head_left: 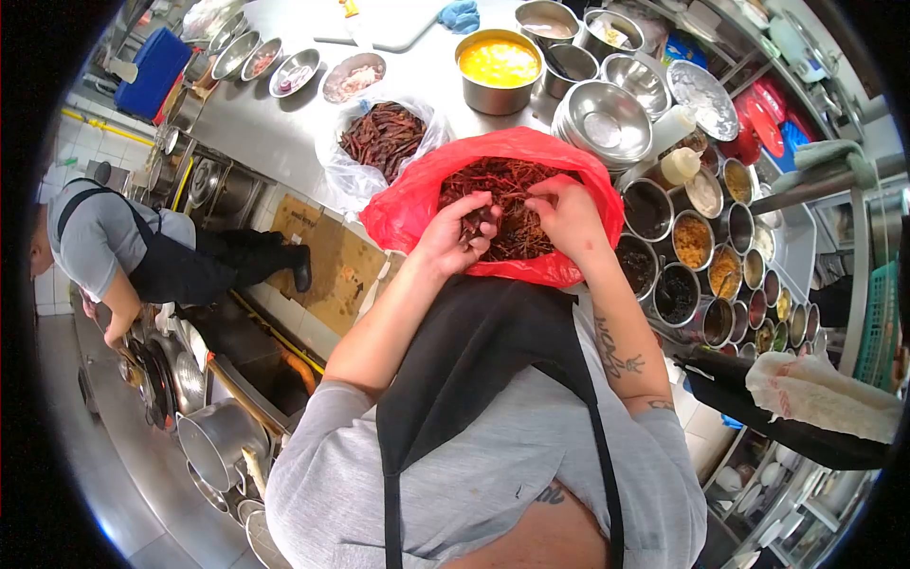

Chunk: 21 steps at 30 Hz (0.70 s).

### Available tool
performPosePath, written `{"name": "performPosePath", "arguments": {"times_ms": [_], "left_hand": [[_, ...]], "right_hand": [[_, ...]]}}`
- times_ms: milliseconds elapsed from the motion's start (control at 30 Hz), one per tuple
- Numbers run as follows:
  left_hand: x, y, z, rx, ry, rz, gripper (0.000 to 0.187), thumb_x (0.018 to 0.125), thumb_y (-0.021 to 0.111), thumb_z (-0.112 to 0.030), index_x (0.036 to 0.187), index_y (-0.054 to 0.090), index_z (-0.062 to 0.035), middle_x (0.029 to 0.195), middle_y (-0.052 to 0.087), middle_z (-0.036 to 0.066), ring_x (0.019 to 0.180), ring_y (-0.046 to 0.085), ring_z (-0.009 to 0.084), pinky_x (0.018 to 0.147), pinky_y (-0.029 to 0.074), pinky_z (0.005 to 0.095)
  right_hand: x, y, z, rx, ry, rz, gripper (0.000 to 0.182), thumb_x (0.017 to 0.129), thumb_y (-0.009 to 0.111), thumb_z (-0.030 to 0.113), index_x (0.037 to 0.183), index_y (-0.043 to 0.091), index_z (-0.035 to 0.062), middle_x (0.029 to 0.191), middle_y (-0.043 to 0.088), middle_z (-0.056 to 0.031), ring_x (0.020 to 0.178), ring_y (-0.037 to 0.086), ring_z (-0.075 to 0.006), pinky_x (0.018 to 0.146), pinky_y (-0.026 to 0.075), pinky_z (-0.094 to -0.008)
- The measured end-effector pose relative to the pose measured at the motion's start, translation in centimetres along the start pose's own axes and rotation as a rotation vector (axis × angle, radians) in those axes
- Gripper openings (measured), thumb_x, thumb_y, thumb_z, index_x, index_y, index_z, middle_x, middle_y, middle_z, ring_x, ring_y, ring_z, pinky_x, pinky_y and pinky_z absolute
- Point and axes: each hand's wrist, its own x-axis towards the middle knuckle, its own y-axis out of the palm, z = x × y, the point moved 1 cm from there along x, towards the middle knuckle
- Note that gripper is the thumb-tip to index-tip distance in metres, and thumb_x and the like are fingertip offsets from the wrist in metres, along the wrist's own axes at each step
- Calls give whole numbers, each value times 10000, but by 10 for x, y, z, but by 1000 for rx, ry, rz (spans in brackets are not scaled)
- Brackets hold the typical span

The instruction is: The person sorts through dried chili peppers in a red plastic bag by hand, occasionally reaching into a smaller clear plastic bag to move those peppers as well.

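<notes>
A red plastic bag (398, 204) lies open in front of me, full of thin dark-red dried chilies (517, 228). Over its left side is my left hand (460, 232), palm turned up, with its fingers curled around a few dried chilies. My right hand (567, 213) is at the bag's right side, thumb and fingertips pinched together just above the pile; what is between them is too small to make out. Behind the red bag, to the left, sits a clear plastic bag (332, 156) holding more, larger-looking dried chilies (382, 140).
A pot of yellow liquid (498, 71) and stacked metal bowls (604, 128) stand behind the bag. Bowls of cut food (353, 78) line the left. Several seasoning containers (692, 242) crowd the right. At left, a co-worker (142, 237) bends over a stove area.
</notes>
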Motion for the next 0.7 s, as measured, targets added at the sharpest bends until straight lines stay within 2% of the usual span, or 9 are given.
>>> {"name": "performPosePath", "arguments": {"times_ms": [133, 267, 367, 433, 467, 567, 600, 667, 700], "left_hand": [[1, 24, 8, 339, 245, -65, 145, 936, 687, -157, 1061, 627, -117, 811, 614, -2, 587, 525, 93, 446, 368, 201], [8, 24, 8, 429, 283, -68, 120, 944, 684, -181, 1019, 619, -113, 788, 602, -6, 576, 509, 85, 444, 353, 204], [7, 24, 5, 362, 203, -2, 117, 951, 679, -198, 990, 611, -111, 768, 579, -11, 574, 492, 74, 431, 336, 195], [4, 23, 0, 246, 81, 104, 115, 955, 673, -201, 973, 605, -110, 763, 562, -15, 572, 475, 65, 420, 320, 186], [2, 25, -2, 237, 78, 129, 111, 959, 666, -198, 968, 603, -107, 758, 550, -16, 566, 465, 64, 417, 314, 180], [-18, 44, -20, 270, 121, 256, 102, 967, 646, -188, 961, 597, -98, 756, 522, -16, 546, 437, 60, 401, 300, 168], [-28, 47, -32, 311, 156, 336, 101, 968, 642, -185, 966, 596, -96, 765, 519, -14, 539, 430, 60, 392, 297, 168], [-52, 56, -63, 373, 267, 436, 96, 960, 637, -176, 998, 591, -101, 796, 505, -9, 525, 436, 61, 353, 291, 179], [-70, 68, -82, 409, 382, 400, 123, 935, 659, -150, 964, 586, -55, 670, 529, 13, 479, 455, 76, 382, 306, 205]], "right_hand": [[-2, 7, 0, 213, 35, -13, 205, 836, 724, 144, 975, 738, -6, 946, 727, -203, 881, 707, -312, 815, 529, -385], [-7, 3, 12, 185, 107, 29, 209, 822, 747, 162, 928, 739, -18, 872, 725, -201, 798, 701, -244, 773, 522, -338], [-10, 0, 12, 206, 12, 58, 162, 837, 738, 122, 902, 723, -25, 826, 724, -121, 727, 659, -178, 705, 508, -311], [-11, 1, 6, 523, -102, 153, 117, 861, 721, 94, 894, 710, -19, 811, 706, -64, 707, 627, -140, 675, 495, -292], [-10, 0, 5, 681, -166, 201, 97, 874, 712, 80, 890, 703, -15, 804, 697, -35, 698, 611, -120, 659, 488, -282], [-11, -6, 8, 1035, -148, 300, 52, 904, 690, 51, 902, 691, 0, 821, 677, 9, 711, 597, -93, 660, 485, -256], [-13, -9, 7, 932, -54, 250, 90, 900, 718, 85, 915, 698, -2, 837, 696, -17, 736, 612, -85, 687, 495, -242], [-11, -10, 8, 734, -42, 149, 106, 892, 732, 95, 928, 706, -1, 843, 706, -25, 742, 624, -87, 689, 503, -247], [-10, -10, 8, 634, -35, 100, 115, 888, 739, 101, 935, 710, 0, 845, 711, -30, 746, 630, -88, 690, 507, -249]]}}
